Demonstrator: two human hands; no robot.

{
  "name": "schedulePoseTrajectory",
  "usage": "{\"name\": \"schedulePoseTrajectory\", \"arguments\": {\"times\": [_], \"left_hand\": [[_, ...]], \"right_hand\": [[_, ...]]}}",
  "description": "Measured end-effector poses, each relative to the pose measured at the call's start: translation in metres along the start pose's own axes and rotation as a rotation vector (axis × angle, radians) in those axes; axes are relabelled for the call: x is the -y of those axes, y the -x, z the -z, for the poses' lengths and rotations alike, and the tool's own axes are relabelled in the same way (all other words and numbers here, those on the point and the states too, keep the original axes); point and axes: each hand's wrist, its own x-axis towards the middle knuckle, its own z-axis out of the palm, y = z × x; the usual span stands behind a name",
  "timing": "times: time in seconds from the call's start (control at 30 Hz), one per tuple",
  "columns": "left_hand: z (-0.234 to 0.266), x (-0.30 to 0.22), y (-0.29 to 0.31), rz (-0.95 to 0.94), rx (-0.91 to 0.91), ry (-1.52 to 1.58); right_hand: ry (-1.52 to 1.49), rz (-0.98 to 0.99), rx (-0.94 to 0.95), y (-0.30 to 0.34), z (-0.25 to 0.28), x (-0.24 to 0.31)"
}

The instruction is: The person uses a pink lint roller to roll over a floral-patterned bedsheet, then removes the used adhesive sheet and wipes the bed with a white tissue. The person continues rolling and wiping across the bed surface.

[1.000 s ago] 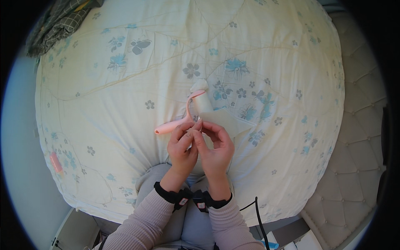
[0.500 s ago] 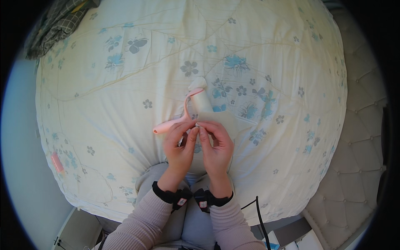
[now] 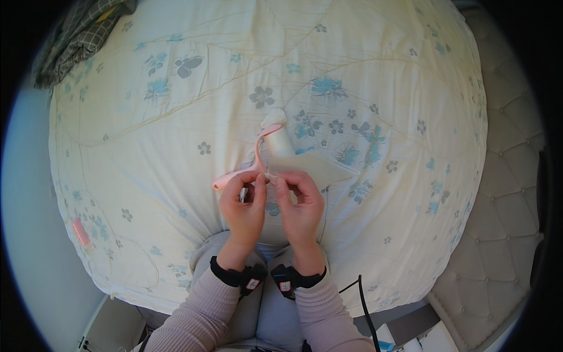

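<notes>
A lint roller with a pink handle (image 3: 233, 176) and a white sticky roll (image 3: 279, 144) lies on the bed just beyond my hands. From the roll a pale sheet (image 3: 319, 166) has come loose and spreads to the right, behind my right fingers. My right hand (image 3: 301, 202) pinches the near edge of this sheet between thumb and forefinger. Close beside it, my left hand (image 3: 243, 202) is closed in a pinch at the sheet's corner, in front of the handle. Something small and whitish shows within the left fingers, too small to name.
A floral bedsheet (image 3: 146, 176) covers the bed. At the far left corner lies a dark checked cloth (image 3: 88, 41), and a small pink object (image 3: 80, 232) rests near the left edge. A tufted headboard (image 3: 498, 176) runs along the right. A black cable (image 3: 365, 305) hangs by my right forearm.
My fingertips have drawn slightly apart, the left hand moving left. A bit of the sheet's edge now shows between them. The lint roller stays about where it was.
</notes>
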Motion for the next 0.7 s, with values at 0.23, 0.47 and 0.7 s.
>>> {"name": "schedulePoseTrajectory", "arguments": {"times": [0.23, 0.47, 0.7], "left_hand": [[0.0, 0.004, -0.01, 0.177, -0.046, 0.09], [0.002, 0.009, -0.013, 0.141, -0.089, -0.01], [0.005, 0.011, -0.014, 0.152, -0.136, 0.001]], "right_hand": [[-0.339, -0.332, -0.246, -0.015, 0.046, -0.002], [-0.369, -0.442, -0.39, -0.024, 0.109, -0.006], [-0.446, -0.47, -0.459, -0.027, 0.148, -0.028]]}}
